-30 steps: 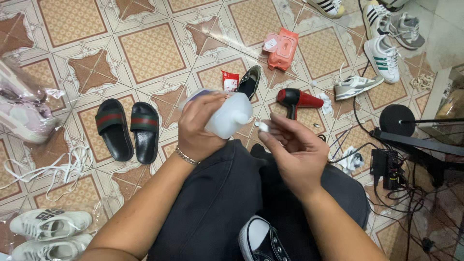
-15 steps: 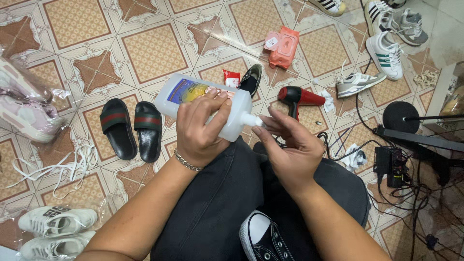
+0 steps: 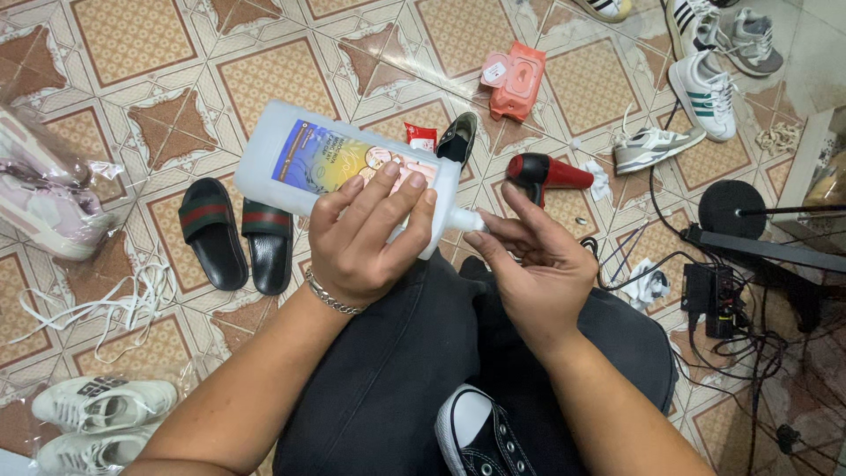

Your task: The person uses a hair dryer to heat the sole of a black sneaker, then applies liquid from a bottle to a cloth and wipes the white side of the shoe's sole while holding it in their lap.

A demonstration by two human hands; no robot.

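Observation:
My left hand grips a white plastic bottle with a colourful label, tilted so its nozzle points right and down. The nozzle rests against the fingers of my right hand, which is cupped palm-up under it with fingers apart. A bracelet circles my left wrist. Both hands are over my lap in dark trousers. A black sneaker with a white toe lies on my lap, below the hands.
On the tiled floor lie a pair of black slides, white laces, white sneakers, a red and black hair dryer, a pink wipes pack, more sneakers and cables with a black stand at the right.
The bottle has tipped from nearly upright to lying sideways, nozzle toward my right hand. My right hand has opened under the nozzle.

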